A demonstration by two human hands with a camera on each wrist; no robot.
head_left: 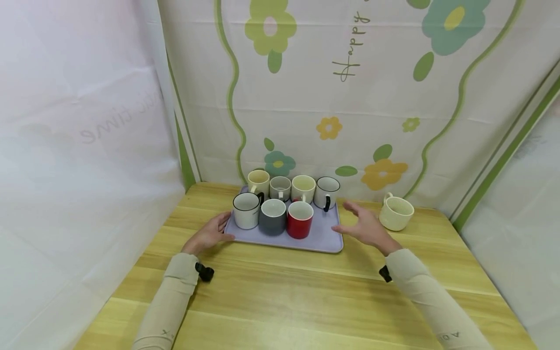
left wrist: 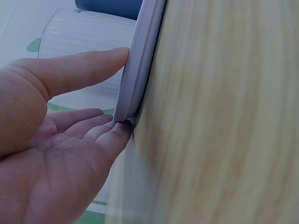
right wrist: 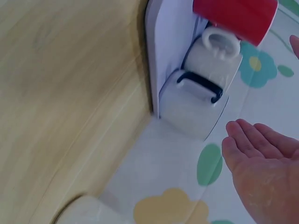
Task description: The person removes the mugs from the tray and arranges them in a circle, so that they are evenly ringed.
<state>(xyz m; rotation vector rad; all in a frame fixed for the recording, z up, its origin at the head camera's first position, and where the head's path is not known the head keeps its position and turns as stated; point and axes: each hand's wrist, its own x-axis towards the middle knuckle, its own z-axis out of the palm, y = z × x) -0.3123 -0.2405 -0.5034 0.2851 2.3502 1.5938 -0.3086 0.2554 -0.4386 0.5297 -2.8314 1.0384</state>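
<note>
A lilac tray [head_left: 323, 236] carries several mugs. My left hand [head_left: 209, 236] is at its front-left corner; in the left wrist view the thumb meets the tray rim [left wrist: 140, 60] and fingertips reach under the edge, pinching it. Nearest that hand stands a white mug with a black rim [head_left: 246, 214]. Beside it are a dark grey mug [head_left: 272, 222] and a red mug [head_left: 299, 224]. My right hand [head_left: 365, 226] holds nothing, its fingers and thumb spread beside the tray's right edge. A white mug with a black handle [head_left: 327, 189] is close to it.
The tray's back row also holds a cream mug [head_left: 259, 180], a grey-white mug [head_left: 280, 187] and a pale yellow mug [head_left: 304, 187]. Another cream mug [head_left: 396, 214] stands on the wooden table [head_left: 280, 296] right of my right hand. A printed curtain [head_left: 306, 97] borders the table's back.
</note>
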